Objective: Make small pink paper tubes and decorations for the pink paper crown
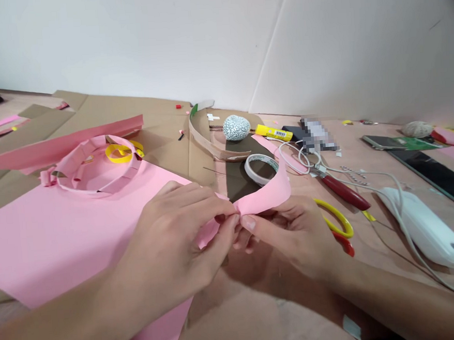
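Note:
A pink paper strip (265,197) is pinched between my two hands, its free end curling up to the right. My left hand (185,235) closes thumb and forefinger on it at the middle of the view. Right against those fingertips, my right hand (289,233) grips the same strip with its thumb on the near side. Part of the strip is hidden inside the left hand. A large pink sheet (72,238) lies under and left of my left hand. On it rests a pink paper ring (115,180) with folded tabs, with yellow paper loops (119,153) inside.
Behind the hands lie a tape roll (247,171), a patterned ball (236,128), a curved cardboard strip (209,145) and a yellow glue stick (273,132). To the right are yellow-and-red scissor handles (345,226), a red-handled tool (345,192), white cables and a white device (429,228).

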Action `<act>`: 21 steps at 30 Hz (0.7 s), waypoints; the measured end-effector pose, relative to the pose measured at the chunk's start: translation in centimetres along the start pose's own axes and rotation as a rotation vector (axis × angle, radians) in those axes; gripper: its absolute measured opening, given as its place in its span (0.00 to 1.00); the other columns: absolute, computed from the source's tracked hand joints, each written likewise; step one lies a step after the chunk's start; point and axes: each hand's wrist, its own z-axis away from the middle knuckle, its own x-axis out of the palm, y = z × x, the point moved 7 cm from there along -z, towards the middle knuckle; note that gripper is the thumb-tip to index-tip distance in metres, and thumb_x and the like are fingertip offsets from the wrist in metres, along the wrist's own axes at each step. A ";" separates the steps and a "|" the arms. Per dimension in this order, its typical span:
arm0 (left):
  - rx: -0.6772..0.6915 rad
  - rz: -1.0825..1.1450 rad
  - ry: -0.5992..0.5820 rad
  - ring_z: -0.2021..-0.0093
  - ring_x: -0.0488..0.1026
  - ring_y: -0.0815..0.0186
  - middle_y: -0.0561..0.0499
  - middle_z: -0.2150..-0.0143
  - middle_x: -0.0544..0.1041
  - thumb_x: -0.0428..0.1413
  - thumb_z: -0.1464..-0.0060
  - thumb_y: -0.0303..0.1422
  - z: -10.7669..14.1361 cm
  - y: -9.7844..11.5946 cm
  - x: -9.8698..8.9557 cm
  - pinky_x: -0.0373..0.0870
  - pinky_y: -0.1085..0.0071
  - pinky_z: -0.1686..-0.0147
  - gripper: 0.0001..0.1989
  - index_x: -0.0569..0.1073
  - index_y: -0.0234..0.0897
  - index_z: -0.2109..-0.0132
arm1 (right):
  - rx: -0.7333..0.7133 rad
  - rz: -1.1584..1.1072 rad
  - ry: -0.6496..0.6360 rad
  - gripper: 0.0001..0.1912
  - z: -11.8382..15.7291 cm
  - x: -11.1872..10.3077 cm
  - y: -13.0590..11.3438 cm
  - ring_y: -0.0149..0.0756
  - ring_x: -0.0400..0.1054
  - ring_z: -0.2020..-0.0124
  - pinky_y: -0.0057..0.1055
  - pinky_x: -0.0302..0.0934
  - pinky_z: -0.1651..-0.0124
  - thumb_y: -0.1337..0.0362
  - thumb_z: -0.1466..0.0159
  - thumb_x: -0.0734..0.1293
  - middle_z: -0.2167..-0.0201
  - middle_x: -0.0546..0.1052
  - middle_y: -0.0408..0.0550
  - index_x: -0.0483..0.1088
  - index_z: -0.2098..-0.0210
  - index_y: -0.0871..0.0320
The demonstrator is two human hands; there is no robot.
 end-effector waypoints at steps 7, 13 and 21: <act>-0.017 -0.006 0.004 0.71 0.70 0.71 0.57 0.72 0.76 0.57 0.42 0.25 -0.1 0.0 0.0 0.63 0.71 0.66 0.07 0.78 0.39 0.66 | 0.008 0.061 0.013 0.08 0.0 0.1 -0.3 0.33 0.75 0.74 0.25 0.73 0.71 0.63 0.37 0.70 0.75 0.81 0.44 0.79 0.72 0.57; -0.005 -0.003 -0.015 0.73 0.69 0.71 0.57 0.73 0.76 0.57 0.42 0.25 0.1 0.2 0.1 0.63 0.70 0.67 0.08 0.79 0.39 0.65 | 0.032 0.055 0.005 0.06 0.2 0.3 -0.5 0.34 0.75 0.75 0.26 0.72 0.70 0.66 0.39 0.71 0.76 0.80 0.45 0.77 0.73 0.58; -0.014 0.007 -0.035 0.71 0.70 0.70 0.56 0.72 0.76 0.56 0.41 0.25 0.2 -0.1 0.2 0.63 0.71 0.66 0.07 0.78 0.39 0.65 | 0.046 0.079 0.002 0.09 0.1 0.3 -0.5 0.33 0.74 0.75 0.26 0.71 0.69 0.65 0.37 0.70 0.76 0.79 0.45 0.75 0.74 0.59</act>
